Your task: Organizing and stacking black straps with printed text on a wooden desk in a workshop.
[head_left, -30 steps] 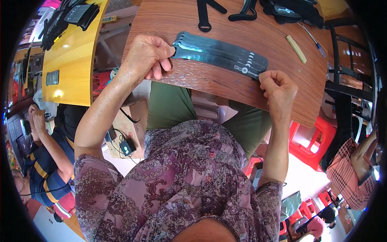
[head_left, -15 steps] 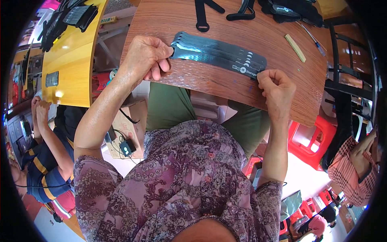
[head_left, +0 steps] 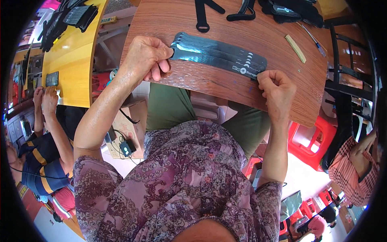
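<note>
Several black storage straps (head_left: 215, 50) lie overlapped in a fanned stack on the brown wood-grain table (head_left: 161, 22). Pale print shows near their rounded right end, and light glints off the left part. My left hand (head_left: 146, 58) pinches the left end of the nearest strap between thumb and forefinger, its other fingers curled below. At the opposite end, my right hand (head_left: 276, 90) is closed on the same strap's right corner, with the fingers bent in. Between both hands the strap stretches nearly straight along the front of the stack. The fingertips hide its two ends.
Loose black straps (head_left: 202, 18) and a dark strap pile (head_left: 290, 10) lie at the table's far side. A yellowish strip (head_left: 295, 48) and a screwdriver-like tool (head_left: 314, 39) rest at right. A co-worker's hands (head_left: 47, 99) are by the yellow table (head_left: 74, 68); a red stool (head_left: 312, 145) stands right.
My hands and the straps stay almost in place. At the left, the co-worker's hands have moved up to the yellow table's edge, near the small strap bundle.
</note>
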`<action>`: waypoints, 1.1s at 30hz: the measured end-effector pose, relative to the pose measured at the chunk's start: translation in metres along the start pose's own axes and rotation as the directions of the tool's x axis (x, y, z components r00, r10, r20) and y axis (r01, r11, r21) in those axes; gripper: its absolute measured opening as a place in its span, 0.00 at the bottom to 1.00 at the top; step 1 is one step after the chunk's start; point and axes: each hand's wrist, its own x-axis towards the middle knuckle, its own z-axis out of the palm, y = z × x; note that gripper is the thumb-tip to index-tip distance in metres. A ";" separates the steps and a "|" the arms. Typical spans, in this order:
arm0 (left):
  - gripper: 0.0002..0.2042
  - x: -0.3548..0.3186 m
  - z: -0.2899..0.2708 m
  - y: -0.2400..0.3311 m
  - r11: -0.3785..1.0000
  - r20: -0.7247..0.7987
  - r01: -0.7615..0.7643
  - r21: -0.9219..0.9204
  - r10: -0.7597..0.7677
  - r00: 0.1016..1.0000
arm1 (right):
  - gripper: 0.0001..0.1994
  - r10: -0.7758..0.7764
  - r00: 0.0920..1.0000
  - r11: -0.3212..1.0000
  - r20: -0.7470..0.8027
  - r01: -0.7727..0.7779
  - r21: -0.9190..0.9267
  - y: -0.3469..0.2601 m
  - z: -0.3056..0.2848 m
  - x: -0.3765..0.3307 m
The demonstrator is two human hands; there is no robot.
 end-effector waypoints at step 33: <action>0.09 0.005 0.006 0.004 1.000 -0.023 -0.012 0.008 0.012 1.000 | 0.06 -0.019 1.000 1.000 -0.003 0.019 0.007 0.010 -0.005 0.008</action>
